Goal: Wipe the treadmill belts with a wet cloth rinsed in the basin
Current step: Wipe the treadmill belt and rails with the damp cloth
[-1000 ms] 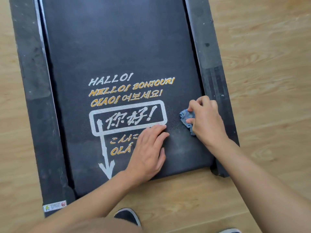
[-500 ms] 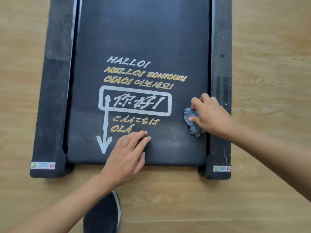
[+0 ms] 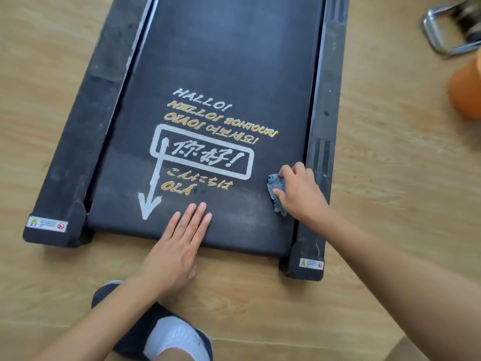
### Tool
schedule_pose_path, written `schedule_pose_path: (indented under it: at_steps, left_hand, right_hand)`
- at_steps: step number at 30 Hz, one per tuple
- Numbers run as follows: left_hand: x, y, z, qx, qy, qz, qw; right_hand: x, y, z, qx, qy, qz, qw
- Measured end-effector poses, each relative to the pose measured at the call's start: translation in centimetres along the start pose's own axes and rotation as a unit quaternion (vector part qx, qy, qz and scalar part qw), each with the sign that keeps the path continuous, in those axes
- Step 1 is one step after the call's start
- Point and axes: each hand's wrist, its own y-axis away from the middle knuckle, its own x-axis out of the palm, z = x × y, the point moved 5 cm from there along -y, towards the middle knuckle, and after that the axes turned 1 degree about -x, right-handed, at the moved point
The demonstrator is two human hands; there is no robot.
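Two hands down on the treadmill belt [image 3: 221,61]. Grips the bunched blue cloth [image 3: 276,187] in the right hand [image 3: 303,196], fingers curled round it, pressing it to the belt at four o'clock, just beside the right side rail [image 3: 322,152]. Lays the left hand [image 3: 177,246] flat at six o'clock, fingers straight and together, holding nothing, tips just below the printed greetings [image 3: 205,157], palm over the belt's near edge. Dark shoe [image 3: 135,337] on the wooden floor [image 3: 390,204] at six o'clock; blurred orange thing [image 3: 466,89] and metal handle [image 3: 442,32] off at two o'clock, well apart from the belt.
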Motion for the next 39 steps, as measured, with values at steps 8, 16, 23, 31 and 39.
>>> schedule_pose_path:
  at_steps: [8, 16, 23, 31, 39]
  left_hand:
    - [-0.1, 0.2, 0.1, 0.010, -0.006, 0.005, 1.000]
    - [-0.1, 0.3, 0.3, 0.010, 0.007, 0.006, 1.000]
    - [0.3, 0.1, 0.4, -0.007, 0.003, 0.005, 1.000]
    - [-0.1, -0.2, 0.6, -0.011, 0.058, 0.008, 0.998]
    - [-0.7, -0.6, 0.1, -0.046, 0.090, 0.031, 0.994]
  right_hand:
    - [2.9, 7.5, 0.4, -0.044, -0.017, -0.018, 0.999]
    - [4.4, 8.3, -0.7, -0.060, -0.065, 0.010, 0.996]
    - [0.3, -1.7, -1.5, 0.040, -0.153, -0.051, 0.986]
    - [6.1, 11.4, 2.6, -0.079, -0.146, 0.044, 0.985]
    - [1.6, -0.6, 1.9, -0.015, -0.167, -0.059, 0.984]
